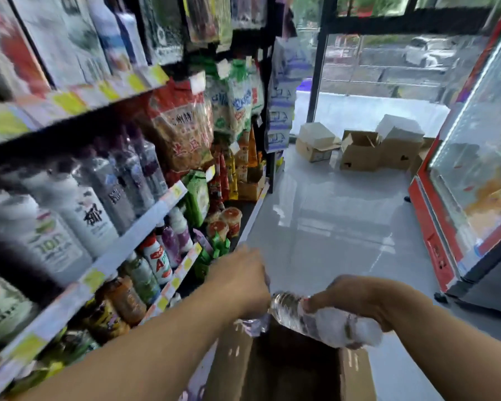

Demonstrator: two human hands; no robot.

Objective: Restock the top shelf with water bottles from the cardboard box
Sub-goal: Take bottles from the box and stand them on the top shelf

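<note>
My right hand [356, 299] grips a clear water bottle [324, 319] around its middle, and the bottle lies almost level above the open cardboard box [356, 374] at the bottom of the view. My left hand [240, 282] is just left of it, over the box's left side, wrapped round a second bottle [255, 324] of which only a bit of purple-white label shows below the palm. The shelf unit [145, 224] stands to my left, packed with bottles. Its top shelf is out of frame or blurred.
Snack bags [182, 131] hang further along the shelves. A glass-door cooler with a red frame [434, 227] lines the right side. Several cardboard boxes [359, 153] sit on the glossy white floor [324, 227] near the glass shopfront.
</note>
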